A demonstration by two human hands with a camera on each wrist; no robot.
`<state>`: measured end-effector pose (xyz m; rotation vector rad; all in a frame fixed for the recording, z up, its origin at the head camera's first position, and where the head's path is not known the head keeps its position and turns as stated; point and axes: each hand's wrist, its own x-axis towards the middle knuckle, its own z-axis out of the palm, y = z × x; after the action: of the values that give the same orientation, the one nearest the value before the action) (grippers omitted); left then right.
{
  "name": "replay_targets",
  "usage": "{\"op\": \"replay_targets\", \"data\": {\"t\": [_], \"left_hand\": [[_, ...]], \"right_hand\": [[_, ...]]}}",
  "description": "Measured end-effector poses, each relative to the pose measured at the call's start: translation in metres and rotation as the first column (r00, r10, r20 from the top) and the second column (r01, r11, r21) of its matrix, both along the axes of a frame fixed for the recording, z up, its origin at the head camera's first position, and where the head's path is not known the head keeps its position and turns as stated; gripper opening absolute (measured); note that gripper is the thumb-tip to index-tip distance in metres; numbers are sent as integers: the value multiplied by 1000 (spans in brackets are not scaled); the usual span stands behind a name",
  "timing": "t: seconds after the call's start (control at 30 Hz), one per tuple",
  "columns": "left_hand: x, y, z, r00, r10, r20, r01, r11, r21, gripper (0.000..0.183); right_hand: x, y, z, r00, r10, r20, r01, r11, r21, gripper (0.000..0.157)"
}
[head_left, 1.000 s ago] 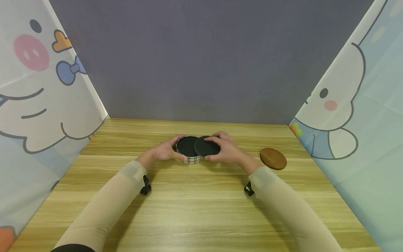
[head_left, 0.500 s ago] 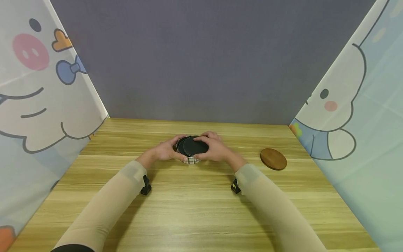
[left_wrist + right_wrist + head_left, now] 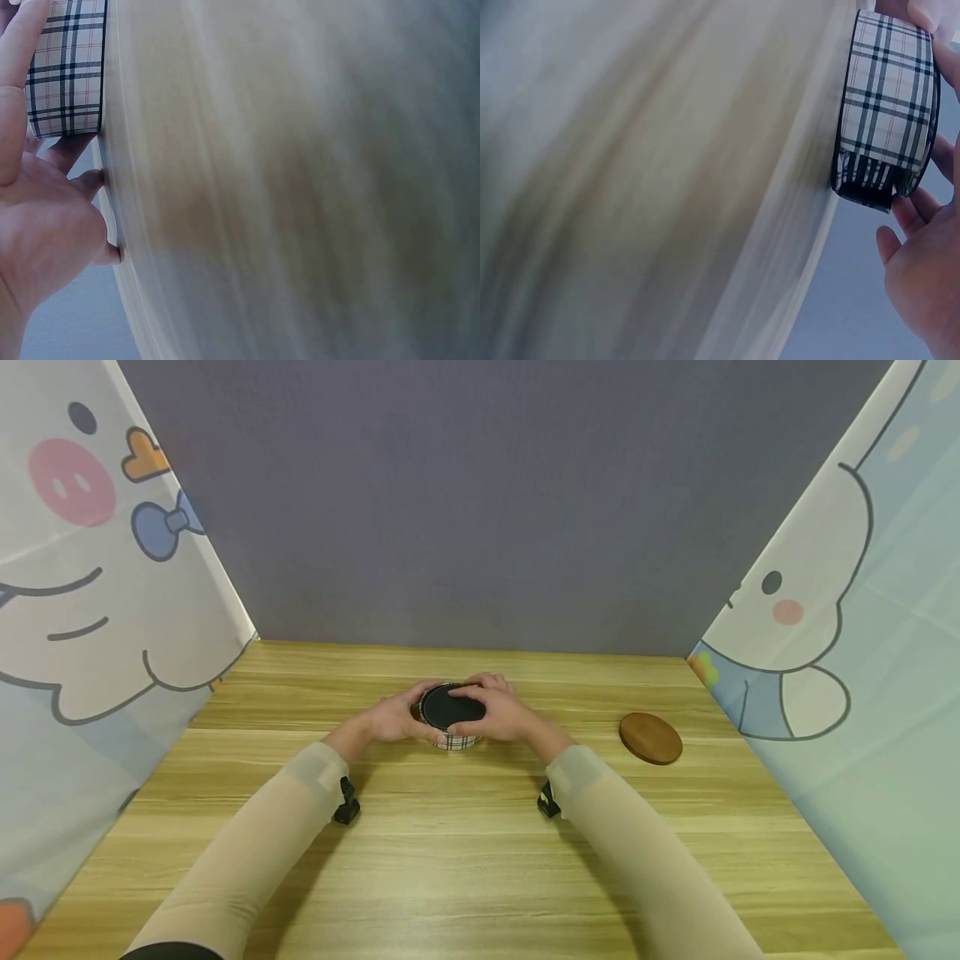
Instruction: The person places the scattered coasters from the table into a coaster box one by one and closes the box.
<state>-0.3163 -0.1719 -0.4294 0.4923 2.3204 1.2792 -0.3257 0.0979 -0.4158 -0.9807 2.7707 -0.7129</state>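
Note:
A round plaid coaster holder (image 3: 459, 743), black-edged, stands on the wooden table between both hands. Level with its rim, a round black coaster (image 3: 446, 707) covers its top. My left hand (image 3: 393, 718) grips the holder's left side, thumb in front and fingers behind. In the left wrist view the holder's plaid wall (image 3: 67, 71) shows beside the thumb. My right hand (image 3: 497, 712) holds the coaster's right edge between thumb and fingers. The right wrist view shows the holder's wall (image 3: 889, 82) with a dark notch low on its side. Whether other coasters lie below is hidden.
A round brown wooden disc (image 3: 650, 738) lies flat on the table (image 3: 450, 860), to the right of the hands. A grey panel (image 3: 480, 510) rises behind the table. Cartoon-printed cloth walls (image 3: 885, 635) flank both sides.
My right hand has moved left with the black coaster, from overlapping the holder's right side to lying over its top. The left hand has stayed on the holder.

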Motion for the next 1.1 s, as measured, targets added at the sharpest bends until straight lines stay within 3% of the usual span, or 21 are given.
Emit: {"op": "replay_targets", "data": {"t": [0.3, 0.83, 1.1], "left_hand": [[-1, 1, 0, 1000, -13, -1, 13, 1000, 15, 117], [-3, 2, 0, 1000, -3, -20, 3, 1000, -9, 115], [-1, 2, -1, 1000, -3, -23, 2, 1000, -19, 116]], "right_hand": [[0, 1, -1, 1000, -9, 25, 10, 1000, -13, 63], [2, -2, 1, 997, -54, 54, 55, 998, -11, 62], [1, 3, 0, 999, -13, 51, 13, 1000, -2, 62]]}}
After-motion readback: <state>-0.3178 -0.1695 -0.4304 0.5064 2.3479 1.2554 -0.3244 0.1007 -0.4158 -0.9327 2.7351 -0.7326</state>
